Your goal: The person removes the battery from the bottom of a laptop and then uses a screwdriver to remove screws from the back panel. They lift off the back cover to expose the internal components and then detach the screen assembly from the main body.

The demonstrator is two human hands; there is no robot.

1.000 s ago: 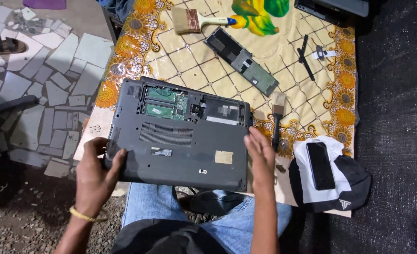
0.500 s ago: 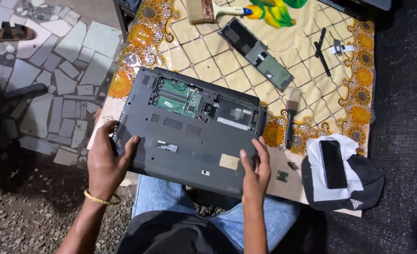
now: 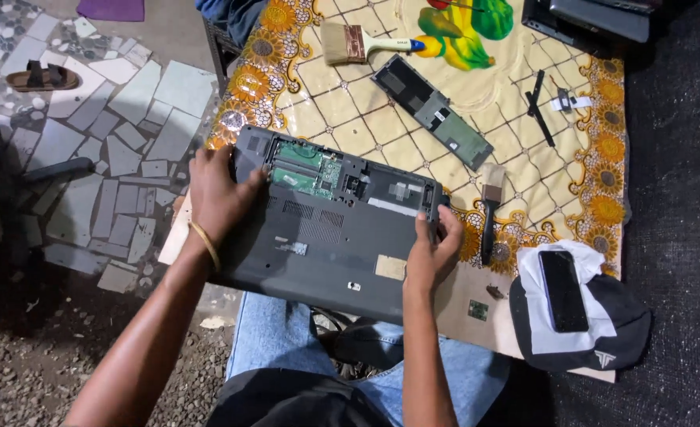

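Laptop: a dark grey laptop [image 3: 330, 229] lies bottom-up on the near edge of the floral tablecloth [image 3: 366, 119], its hatch open on green memory boards.
Left hand: the left hand [image 3: 222, 198] clasps the laptop's 9 o'clock side, fingers curled over the edge.
Right hand: the right hand [image 3: 433, 249] grips the 3 o'clock side, thumb on top.
Around: a small brush [image 3: 488, 209] at 3 o'clock; the removed cover panel [image 3: 433, 111] at 1 o'clock; a paintbrush [image 3: 362, 43] at 12; a phone [image 3: 563, 291] on a cap [image 3: 595, 340] at 4.
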